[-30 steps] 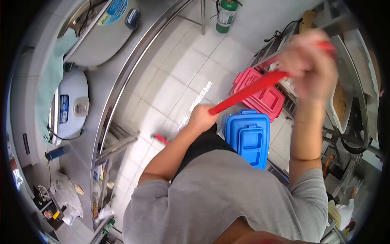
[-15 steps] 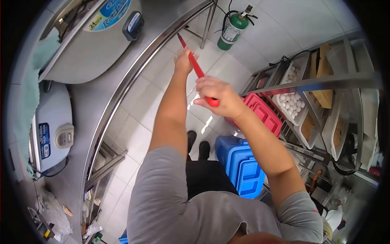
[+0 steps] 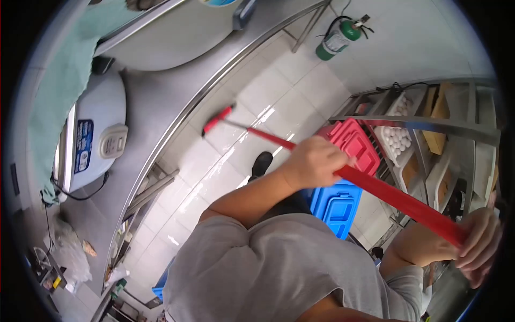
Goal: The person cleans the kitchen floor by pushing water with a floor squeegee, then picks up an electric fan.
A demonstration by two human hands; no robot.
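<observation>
A long red-handled floor squeegee (image 3: 399, 197) slants across the view. Its red head with a dark edge (image 3: 218, 120) is low over the tiled floor, near the steel counter's front edge; whether it touches the tiles I cannot tell. My left hand (image 3: 316, 163) is closed around the middle of the pole. Farther up, near the pole's end at the right, my right hand (image 3: 477, 247) has its fingers wrapped round it, partly cut by the dark rim of the view.
A steel counter (image 3: 155, 102) with large rice cookers (image 3: 99, 129) runs along the left. A green fire extinguisher (image 3: 340, 38) stands by the wall. Red (image 3: 354, 145) and blue (image 3: 337, 208) lidded bins and a metal rack (image 3: 450, 123) with eggs (image 3: 396, 139) line the right.
The pole has swung back toward me and right; the squeegee head has come into view. My right hand moved to the far right, my left hand back toward my body.
</observation>
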